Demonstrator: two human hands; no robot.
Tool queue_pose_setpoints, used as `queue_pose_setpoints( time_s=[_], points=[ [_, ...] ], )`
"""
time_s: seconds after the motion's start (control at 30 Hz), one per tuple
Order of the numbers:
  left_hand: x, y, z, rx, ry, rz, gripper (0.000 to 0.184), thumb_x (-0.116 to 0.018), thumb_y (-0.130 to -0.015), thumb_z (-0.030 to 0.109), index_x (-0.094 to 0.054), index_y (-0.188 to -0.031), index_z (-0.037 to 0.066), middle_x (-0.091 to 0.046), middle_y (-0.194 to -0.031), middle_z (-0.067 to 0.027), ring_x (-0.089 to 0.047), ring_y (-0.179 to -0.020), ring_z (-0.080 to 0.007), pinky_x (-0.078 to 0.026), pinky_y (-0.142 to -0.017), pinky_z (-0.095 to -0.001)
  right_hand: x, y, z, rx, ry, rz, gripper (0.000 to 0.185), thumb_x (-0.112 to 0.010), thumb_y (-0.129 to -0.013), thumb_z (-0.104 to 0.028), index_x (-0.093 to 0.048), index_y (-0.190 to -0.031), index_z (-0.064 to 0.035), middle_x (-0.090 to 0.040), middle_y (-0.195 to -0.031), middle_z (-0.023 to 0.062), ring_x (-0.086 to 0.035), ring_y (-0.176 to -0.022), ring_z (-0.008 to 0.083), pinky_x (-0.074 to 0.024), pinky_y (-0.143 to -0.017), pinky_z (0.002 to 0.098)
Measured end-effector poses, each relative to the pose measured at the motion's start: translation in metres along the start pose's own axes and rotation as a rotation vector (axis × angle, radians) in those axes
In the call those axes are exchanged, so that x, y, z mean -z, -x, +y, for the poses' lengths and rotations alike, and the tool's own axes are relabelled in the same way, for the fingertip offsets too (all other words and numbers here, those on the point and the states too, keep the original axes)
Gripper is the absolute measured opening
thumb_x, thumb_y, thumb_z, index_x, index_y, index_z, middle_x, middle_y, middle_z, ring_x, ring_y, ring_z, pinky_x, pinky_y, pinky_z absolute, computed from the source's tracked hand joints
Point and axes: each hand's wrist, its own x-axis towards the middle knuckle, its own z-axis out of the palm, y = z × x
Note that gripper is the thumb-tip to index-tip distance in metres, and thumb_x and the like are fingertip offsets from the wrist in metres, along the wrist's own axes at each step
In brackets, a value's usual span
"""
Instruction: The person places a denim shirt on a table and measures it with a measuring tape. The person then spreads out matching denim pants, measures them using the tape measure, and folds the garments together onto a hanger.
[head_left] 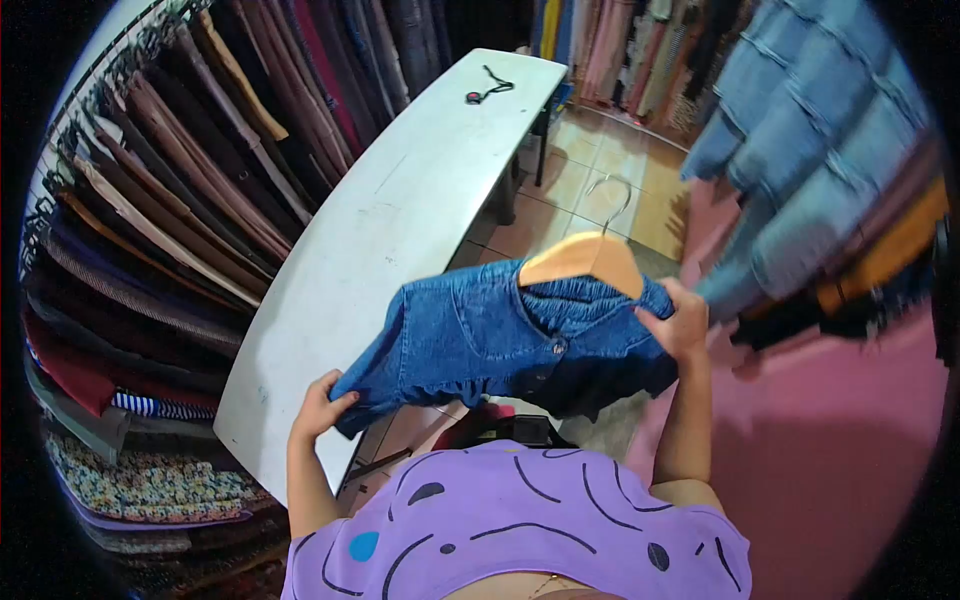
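Observation:
A blue denim garment (pixel 480 335) with a buttoned V-neck hangs on a wooden hanger (pixel 575 258) in front of my body. The hanger's metal hook points up and away from me. At the left, my left hand (pixel 325 402) is closed on the end of the garment's sleeve, stretching it out over the edge of the white table. My right hand (pixel 680 318) grips the garment at the opposite shoulder, near the hanger's end. The lower part of the garment drops into shadow, and its hem is hidden.
A long white table (pixel 330 260) runs away from me, with a black corded item (pixel 487 88) at its far end. Trousers on hangers (pixel 190 150) and folded fabrics (pixel 150 475) line the left. Light denim garments (pixel 815 130) hang at the right beside a pink surface (pixel 820 460).

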Motion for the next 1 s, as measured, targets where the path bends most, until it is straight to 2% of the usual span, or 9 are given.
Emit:
queue_pose_setpoints(
  time_s=[0.37,0.53,0.6,0.67,0.73,0.8,0.83,0.9,1.0],
  points=[
    [0.048,-0.089,0.028,-0.055,0.177,0.361,0.039,-0.064,-0.080,0.041,-0.052,-0.073,0.003,-0.048,-0.064,0.0042,-0.044,-0.063,-0.0056,-0.036,-0.056,-0.0222,-0.066,-0.289,-0.036,0.453,-0.074,-0.024,0.034,-0.076,-0.064,-0.023,-0.060,-0.090,-0.0057,-0.060,-0.076,0.0176,-0.061,-0.074,0.0335,-0.0463,-0.063,0.0364],
    [0.085,-0.096,0.035,0.114,-0.076,0.634,0.012,-0.061,-0.081,0.007,-0.059,-0.074,-0.002,-0.053,-0.065,0.0024,-0.047,-0.064,-0.0045,-0.038,-0.057,-0.0214,-0.105,-0.404,-0.075,0.632,-0.082,-0.047,0.035,-0.075,-0.065,-0.026,-0.060,-0.092,-0.0085,-0.062,-0.078,0.0158,-0.062,-0.076,0.0340,-0.0473,-0.065,0.0379],
    [0.099,-0.102,0.029,0.098,-0.187,0.851,0.013,-0.059,-0.083,0.008,-0.061,-0.078,-0.004,-0.058,-0.065,-0.0030,-0.052,-0.063,-0.0089,-0.041,-0.058,-0.0252,-0.130,-0.453,-0.094,0.738,-0.099,-0.041,0.036,-0.074,-0.065,-0.028,-0.060,-0.093,-0.0088,-0.062,-0.079,0.0152,-0.062,-0.078,0.0342,-0.0475,-0.066,0.0386],
    [0.105,-0.104,0.054,0.171,-0.429,0.927,0.016,-0.058,-0.084,0.010,-0.061,-0.084,-0.005,-0.061,-0.070,-0.0157,-0.058,-0.066,-0.0136,-0.044,-0.061,-0.0289,-0.171,-0.474,-0.114,0.818,-0.129,-0.045,0.038,-0.074,-0.066,-0.030,-0.060,-0.095,-0.0098,-0.063,-0.081,0.0142,-0.062,-0.078,0.0339,-0.0477,-0.067,0.0393],
    [0.117,-0.117,0.053,0.071,-0.547,0.993,0.018,-0.052,-0.088,0.011,-0.059,-0.087,-0.005,-0.060,-0.073,-0.0197,-0.062,-0.065,-0.0251,-0.045,-0.061,-0.0310,-0.208,-0.509,-0.142,0.872,-0.131,-0.083,0.038,-0.072,-0.068,-0.034,-0.060,-0.096,-0.0111,-0.064,-0.082,0.0135,-0.062,-0.079,0.0336,-0.0480,-0.067,0.0406],
    [0.129,-0.135,0.055,0.237,-0.579,1.065,0.018,-0.051,-0.089,0.013,-0.060,-0.090,-0.003,-0.059,-0.080,-0.0227,-0.062,-0.076,-0.0358,-0.046,-0.064,-0.0346,-0.263,-0.550,-0.169,0.877,-0.165,-0.192,0.036,-0.070,-0.071,-0.038,-0.061,-0.094,-0.0132,-0.065,-0.083,0.0132,-0.062,-0.081,0.0328,-0.0485,-0.068,0.0426],
    [0.130,-0.146,0.054,0.297,-0.625,1.117,0.019,-0.051,-0.089,0.015,-0.061,-0.091,-0.001,-0.060,-0.083,-0.0219,-0.061,-0.078,-0.0372,-0.047,-0.066,-0.0371,-0.296,-0.561,-0.182,0.901,-0.158,-0.228,0.036,-0.069,-0.071,-0.039,-0.061,-0.095,-0.0133,-0.065,-0.083,0.0138,-0.063,-0.080,0.0327,-0.0488,-0.067,0.0432],
    [0.118,-0.166,0.027,0.620,-0.621,1.312,0.019,-0.053,-0.087,0.015,-0.062,-0.100,0.004,-0.063,-0.091,-0.0185,-0.060,-0.086,-0.0359,-0.047,-0.074,-0.0401,-0.388,-0.551,-0.187,0.928,-0.053,-0.172,0.040,-0.069,-0.070,-0.043,-0.060,-0.101,-0.0177,-0.065,-0.091,0.0097,-0.060,-0.090,0.0298,-0.0433,-0.083,0.0463],
    [0.077,-0.225,0.017,0.455,-0.856,1.331,0.036,-0.058,-0.078,0.008,-0.057,-0.114,0.008,-0.060,-0.110,-0.0144,-0.055,-0.104,-0.0318,-0.043,-0.090,-0.0390,-0.491,-0.535,-0.175,0.989,-0.049,-0.077,0.058,-0.075,-0.065,-0.036,-0.053,-0.118,-0.0263,-0.054,-0.113,0.0049,-0.047,-0.111,0.0265,-0.0309,-0.093,0.0588]
  ],
)
